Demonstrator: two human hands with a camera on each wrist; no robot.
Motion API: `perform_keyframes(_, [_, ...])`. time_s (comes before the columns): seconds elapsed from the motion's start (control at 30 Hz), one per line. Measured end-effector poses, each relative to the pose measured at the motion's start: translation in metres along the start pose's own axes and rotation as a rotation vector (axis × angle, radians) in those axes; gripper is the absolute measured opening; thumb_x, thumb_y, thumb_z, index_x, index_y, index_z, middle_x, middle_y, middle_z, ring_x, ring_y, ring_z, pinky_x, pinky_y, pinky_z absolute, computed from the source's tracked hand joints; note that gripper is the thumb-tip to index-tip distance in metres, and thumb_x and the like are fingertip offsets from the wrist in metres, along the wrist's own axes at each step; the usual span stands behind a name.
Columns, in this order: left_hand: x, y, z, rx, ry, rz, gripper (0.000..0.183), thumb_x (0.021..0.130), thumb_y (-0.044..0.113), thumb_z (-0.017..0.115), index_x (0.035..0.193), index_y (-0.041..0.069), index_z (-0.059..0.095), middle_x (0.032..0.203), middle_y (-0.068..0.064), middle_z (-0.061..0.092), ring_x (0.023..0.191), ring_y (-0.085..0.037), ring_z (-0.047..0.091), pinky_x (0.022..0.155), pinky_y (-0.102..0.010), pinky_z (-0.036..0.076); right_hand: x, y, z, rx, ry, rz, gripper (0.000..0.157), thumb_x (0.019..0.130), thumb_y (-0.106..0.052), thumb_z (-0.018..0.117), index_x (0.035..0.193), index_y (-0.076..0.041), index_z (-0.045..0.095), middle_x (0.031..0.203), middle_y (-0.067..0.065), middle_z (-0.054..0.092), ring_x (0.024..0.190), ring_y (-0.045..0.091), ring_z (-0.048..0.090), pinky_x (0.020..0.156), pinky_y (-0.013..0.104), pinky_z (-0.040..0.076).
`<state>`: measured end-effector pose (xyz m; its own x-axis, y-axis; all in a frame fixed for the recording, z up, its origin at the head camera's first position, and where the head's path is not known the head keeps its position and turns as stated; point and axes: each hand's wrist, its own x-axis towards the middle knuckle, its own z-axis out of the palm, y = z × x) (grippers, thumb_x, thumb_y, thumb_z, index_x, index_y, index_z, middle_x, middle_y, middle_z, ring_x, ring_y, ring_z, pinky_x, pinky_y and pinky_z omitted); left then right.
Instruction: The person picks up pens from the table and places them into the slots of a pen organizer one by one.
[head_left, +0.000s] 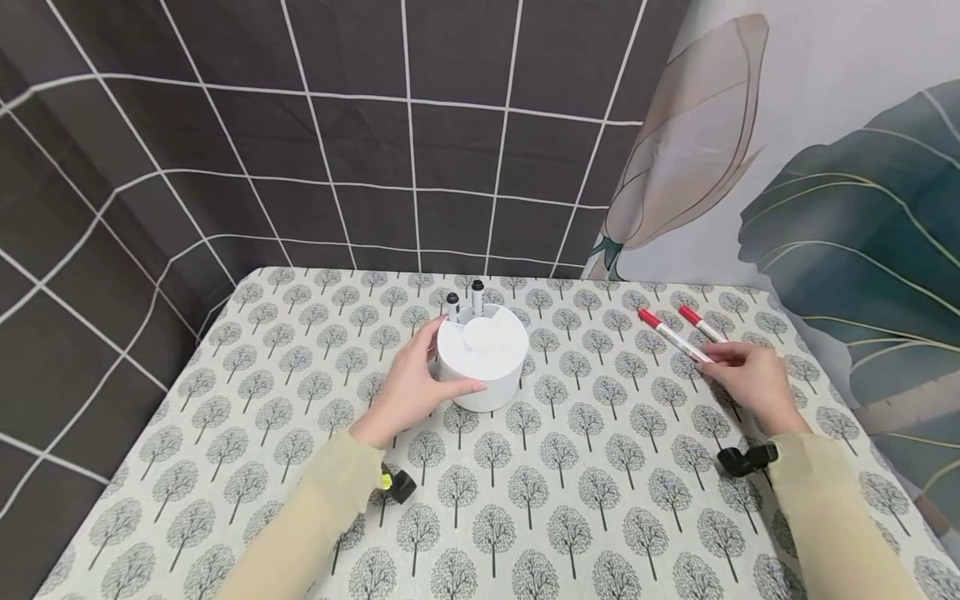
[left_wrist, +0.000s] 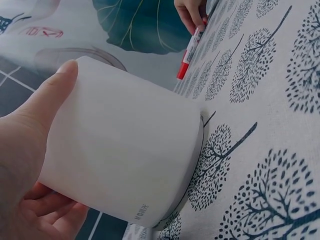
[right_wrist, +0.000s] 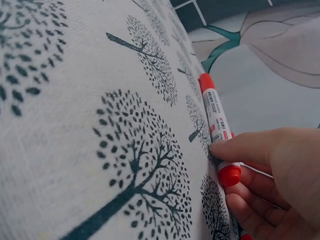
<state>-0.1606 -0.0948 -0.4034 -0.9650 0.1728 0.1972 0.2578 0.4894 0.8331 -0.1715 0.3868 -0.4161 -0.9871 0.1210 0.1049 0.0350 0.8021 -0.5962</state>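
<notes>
My left hand (head_left: 405,385) grips a round white pen holder (head_left: 486,379), thumb across its front and fingers round its far left side. Two black-capped markers (head_left: 477,298) stand upright in the holder's back part. In the left wrist view the holder's smooth wall (left_wrist: 125,135) fills the middle, with small print near its base. Over on the right, my right hand (head_left: 753,383) pinches the near end of a white marker with a red cap (head_left: 667,335). A second red-capped marker (head_left: 701,322) lies beside it, its near end hidden by the fingers.
A tree-patterned cloth (head_left: 592,492) covers the table. Behind it hangs a dark curtain with white grid lines (head_left: 375,142); a leaf-print curtain (head_left: 862,208) hangs at the right. Black wrist cameras (head_left: 746,458) sit at both cuffs.
</notes>
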Motion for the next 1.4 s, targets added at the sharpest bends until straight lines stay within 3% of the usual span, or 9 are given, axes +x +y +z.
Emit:
perform_keyframes(0.27, [0.0, 0.002, -0.001, 0.0, -0.002, 0.01, 0.113, 0.052, 0.063, 0.08, 0.144, 0.02, 0.031, 0.133, -0.002, 0.047, 0.12, -0.014, 0.045, 0.099, -0.035, 0.04, 0.0, 0.001, 0.0, 0.008, 0.01, 0.013, 0.039, 0.082, -0.031, 0.073, 0.111, -0.005, 0.067, 0.093, 0.015, 0.067, 0.068, 0.01, 0.059, 0.052, 0.023, 0.046])
perform_keyframes(0.47, [0.0, 0.002, -0.001, 0.004, -0.004, -0.001, 0.112, 0.052, 0.064, 0.079, 0.144, 0.021, 0.031, 0.132, -0.001, 0.047, 0.12, -0.013, 0.045, 0.099, -0.035, 0.04, 0.002, -0.002, -0.001, 0.035, 0.068, 0.052, 0.04, 0.084, -0.035, 0.069, 0.111, -0.006, 0.067, 0.097, 0.014, 0.067, 0.072, 0.009, 0.058, 0.054, 0.022, 0.047])
perform_keyframes(0.7, [0.001, 0.002, -0.002, 0.002, -0.007, -0.004, 0.113, 0.052, 0.064, 0.08, 0.144, 0.02, 0.031, 0.132, -0.001, 0.048, 0.119, -0.014, 0.046, 0.099, -0.036, 0.041, 0.001, -0.013, -0.006, 0.072, 0.157, 0.101, 0.037, 0.085, -0.038, 0.066, 0.11, -0.011, 0.069, 0.088, -0.001, 0.066, 0.068, 0.008, 0.056, 0.047, 0.024, 0.045])
perform_keyframes(0.87, [0.001, 0.002, -0.002, 0.004, -0.008, -0.008, 0.114, 0.051, 0.065, 0.08, 0.144, 0.02, 0.031, 0.132, -0.001, 0.048, 0.119, -0.014, 0.046, 0.098, -0.035, 0.041, 0.001, -0.023, -0.011, 0.078, 0.206, 0.081, 0.037, 0.085, -0.041, 0.066, 0.107, -0.011, 0.07, 0.082, -0.006, 0.065, 0.064, 0.004, 0.056, 0.045, 0.021, 0.043])
perform_keyframes(1.13, [0.001, 0.001, -0.002, 0.008, -0.007, 0.007, 0.113, 0.052, 0.065, 0.079, 0.144, 0.019, 0.032, 0.132, -0.001, 0.048, 0.119, -0.014, 0.046, 0.099, -0.038, 0.041, -0.001, -0.045, -0.019, 0.086, 0.245, 0.065, 0.038, 0.083, -0.043, 0.067, 0.106, -0.014, 0.071, 0.082, -0.012, 0.065, 0.069, -0.001, 0.058, 0.054, 0.013, 0.043])
perform_keyframes(1.4, [0.001, 0.001, -0.002, 0.001, -0.005, 0.014, 0.113, 0.052, 0.064, 0.08, 0.144, 0.018, 0.032, 0.131, -0.001, 0.049, 0.118, -0.014, 0.047, 0.098, -0.036, 0.042, -0.005, -0.078, -0.024, 0.204, 0.253, -0.004, 0.033, 0.082, -0.036, 0.071, 0.106, -0.014, 0.072, 0.088, -0.006, 0.067, 0.077, 0.005, 0.06, 0.058, 0.011, 0.045])
